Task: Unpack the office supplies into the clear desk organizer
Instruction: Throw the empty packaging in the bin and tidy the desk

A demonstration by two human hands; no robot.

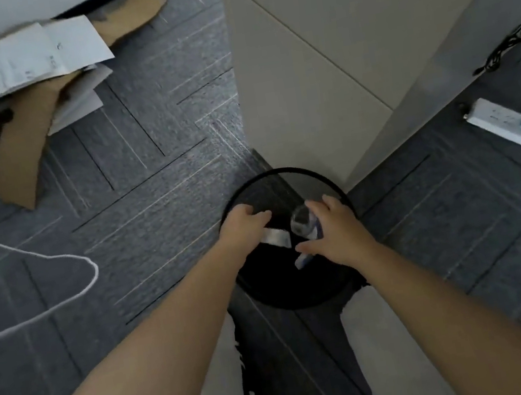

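1. While both arms reach over the black bin (278,180), the left hand (243,226) pinches a clear wrapper (275,238).
2. The right hand (338,230) clutches crumpled plastic (303,221) above the bin's mouth.
3. The organizer is out of sight.

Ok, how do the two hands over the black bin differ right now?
The left hand grips a flat pale scrap at the bin's far-left rim; the right hand holds crumpled clear wrapping nearer the middle. The left's fingers curl under; the right's spread wider. Both are bare-armed and hover over the bin's opening.
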